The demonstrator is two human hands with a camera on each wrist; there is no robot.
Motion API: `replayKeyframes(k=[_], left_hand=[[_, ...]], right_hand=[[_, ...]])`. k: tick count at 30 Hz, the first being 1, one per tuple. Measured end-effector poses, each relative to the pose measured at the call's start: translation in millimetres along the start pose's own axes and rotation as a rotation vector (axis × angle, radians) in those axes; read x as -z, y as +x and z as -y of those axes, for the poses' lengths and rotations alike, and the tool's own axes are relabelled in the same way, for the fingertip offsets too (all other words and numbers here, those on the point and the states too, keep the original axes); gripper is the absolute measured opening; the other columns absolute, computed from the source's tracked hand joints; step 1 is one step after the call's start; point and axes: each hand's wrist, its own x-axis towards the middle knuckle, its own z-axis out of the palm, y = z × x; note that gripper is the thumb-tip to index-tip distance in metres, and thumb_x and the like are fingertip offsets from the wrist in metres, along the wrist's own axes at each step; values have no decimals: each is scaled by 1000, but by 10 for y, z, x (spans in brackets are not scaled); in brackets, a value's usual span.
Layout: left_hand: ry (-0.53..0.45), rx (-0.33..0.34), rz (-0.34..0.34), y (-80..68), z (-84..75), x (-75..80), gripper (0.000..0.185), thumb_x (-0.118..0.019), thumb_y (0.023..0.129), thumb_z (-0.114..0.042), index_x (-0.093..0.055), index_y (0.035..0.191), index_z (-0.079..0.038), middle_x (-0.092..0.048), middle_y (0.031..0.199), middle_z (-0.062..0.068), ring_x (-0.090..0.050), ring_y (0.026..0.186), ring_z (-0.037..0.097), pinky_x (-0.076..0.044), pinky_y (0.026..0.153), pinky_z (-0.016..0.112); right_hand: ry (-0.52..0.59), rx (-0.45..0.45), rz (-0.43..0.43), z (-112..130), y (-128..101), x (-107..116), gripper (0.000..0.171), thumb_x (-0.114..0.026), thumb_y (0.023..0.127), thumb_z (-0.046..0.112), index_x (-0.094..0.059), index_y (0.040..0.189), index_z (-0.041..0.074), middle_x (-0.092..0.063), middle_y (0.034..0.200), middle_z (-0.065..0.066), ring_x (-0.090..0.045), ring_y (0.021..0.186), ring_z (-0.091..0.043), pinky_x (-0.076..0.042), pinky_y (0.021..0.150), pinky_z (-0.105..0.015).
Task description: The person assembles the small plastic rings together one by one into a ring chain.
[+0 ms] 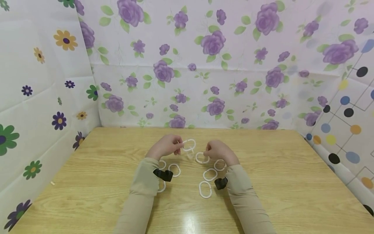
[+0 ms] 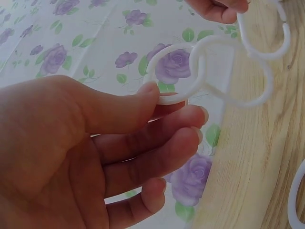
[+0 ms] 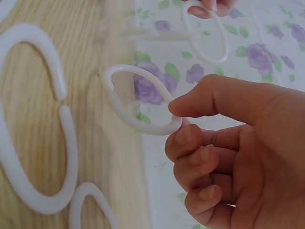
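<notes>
Over the wooden table (image 1: 263, 169) my two hands hold a short chain of linked white plastic rings between them. My left hand (image 1: 179, 147) pinches the ring at one end (image 1: 189, 144) between thumb and forefinger. The left wrist view shows that hand (image 2: 167, 102) gripping this ring (image 2: 174, 74), which is linked to a second ring (image 2: 238, 76) and a third (image 2: 267, 40). My right hand (image 1: 208, 152) pinches the ring at the other end (image 1: 202, 158). In the right wrist view, thumb and forefinger of that hand (image 3: 177, 121) grip this ring (image 3: 138, 100).
Several loose white rings lie on the table below my hands, among them one (image 1: 174, 169) by the left wrist and others (image 1: 209, 174) (image 1: 205, 189) by the right. Flowered sheets (image 1: 187, 65) wall in the table at the back and both sides.
</notes>
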Motion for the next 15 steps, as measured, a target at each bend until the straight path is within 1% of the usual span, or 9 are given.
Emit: replayKeyframes(k=[4, 8, 11, 15], left_hand=[[0, -5, -12, 1, -3, -1, 20, -54, 99, -19, -65, 97, -3, -71, 74, 7, -69, 75, 27, -49, 73, 30], [-12, -18, -11, -2, -5, -7, 19, -56, 98, -17, -65, 99, -1, -71, 75, 10, -69, 74, 28, -50, 70, 28], [-20, -18, -7, 3, -6, -14, 20, -56, 98, -17, -66, 100, 0, -72, 76, 11, -68, 71, 24, -50, 70, 27], [-20, -18, 1, 13, 2, -21, 20, -56, 98, -18, -66, 101, -1, -72, 76, 9, -66, 67, 17, -51, 71, 28]], right_hand=[[-2, 23, -26, 22, -2, 29, 16, -62, 85, 13, -63, 71, 5, -60, 65, -3, -52, 57, -12, -43, 57, -25], [-16, 28, -40, 32, 2, 51, 18, -60, 85, 16, -65, 72, 5, -59, 63, -1, -51, 56, -12, -43, 57, -24], [-18, 31, -56, 34, 7, 60, 19, -60, 86, 18, -64, 73, 5, -58, 63, -1, -51, 57, -12, -42, 57, -25], [-5, 37, -69, 35, 9, 65, 18, -60, 87, 18, -62, 73, 7, -58, 63, -1, -51, 58, -13, -42, 57, -25]])
